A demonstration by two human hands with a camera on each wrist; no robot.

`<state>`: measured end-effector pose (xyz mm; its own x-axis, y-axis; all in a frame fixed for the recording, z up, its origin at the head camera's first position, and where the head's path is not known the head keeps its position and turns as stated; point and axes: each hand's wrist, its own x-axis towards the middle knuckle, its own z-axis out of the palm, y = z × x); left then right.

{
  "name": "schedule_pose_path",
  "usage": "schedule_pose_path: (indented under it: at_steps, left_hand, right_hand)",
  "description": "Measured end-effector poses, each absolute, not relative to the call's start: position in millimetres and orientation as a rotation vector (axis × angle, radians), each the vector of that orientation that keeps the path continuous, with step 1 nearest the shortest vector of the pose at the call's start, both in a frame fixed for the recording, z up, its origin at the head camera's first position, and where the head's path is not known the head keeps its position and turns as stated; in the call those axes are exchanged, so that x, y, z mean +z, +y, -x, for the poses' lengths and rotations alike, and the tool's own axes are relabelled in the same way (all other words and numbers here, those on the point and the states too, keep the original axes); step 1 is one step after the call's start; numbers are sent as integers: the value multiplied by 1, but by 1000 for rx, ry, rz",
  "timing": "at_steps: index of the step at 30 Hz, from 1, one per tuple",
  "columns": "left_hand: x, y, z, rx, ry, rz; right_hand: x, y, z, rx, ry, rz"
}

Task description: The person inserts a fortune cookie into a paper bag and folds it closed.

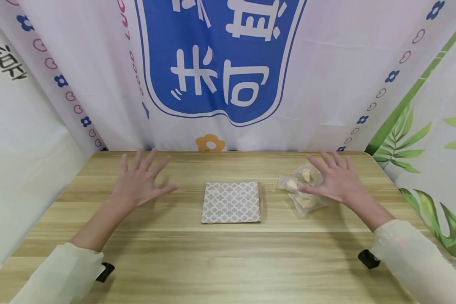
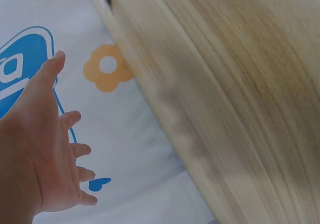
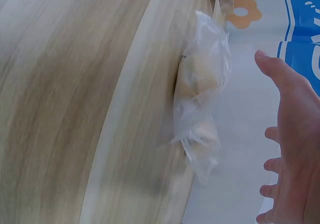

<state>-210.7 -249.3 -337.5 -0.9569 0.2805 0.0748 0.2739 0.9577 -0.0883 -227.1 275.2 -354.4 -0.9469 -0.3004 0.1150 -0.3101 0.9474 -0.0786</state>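
In the head view, both hands hover over the wooden counter [image 1: 228, 261] with the fingers spread. The left hand [image 1: 138, 182] is at about ten o'clock from the patterned paper bag [image 1: 232, 202], well apart from it, and its grip is open and holds nothing. The right hand [image 1: 336, 179] is at about two o'clock from this bag, just above the clear snack packets [image 1: 302, 190]. Its fingers are straight, so the grip is open too; I cannot tell if the fingertips touch the plastic. The paper bag lies flat in the middle of the counter, and the packets lie near it at three o'clock. A printed backdrop [image 1: 220, 63] hangs behind.

In the left wrist view, the left hand [image 2: 37, 154] shows an open palm with relaxed fingers, with only the bare counter [image 2: 240, 98] beside it.

In the right wrist view, the right hand [image 3: 295, 149] is open, and the packets [image 3: 200, 98] lie at nine o'clock from it, close but with a gap visible here.

As I judge it, nothing is picked up yet: the packets are outside the bag and the bag seems untouched, so all the handling remains.
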Motion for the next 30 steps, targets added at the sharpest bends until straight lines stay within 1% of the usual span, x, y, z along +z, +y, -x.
schedule_pose_path:
  at_steps: [18,30]
  left_hand:
    - [-345,-229,215,50,-3016,535]
    - [-354,-215,217,1,-2983,636]
  right_hand:
    - [-359,255,234,139,-2904,-678]
    - [-362,246,238,228,-2849,-801]
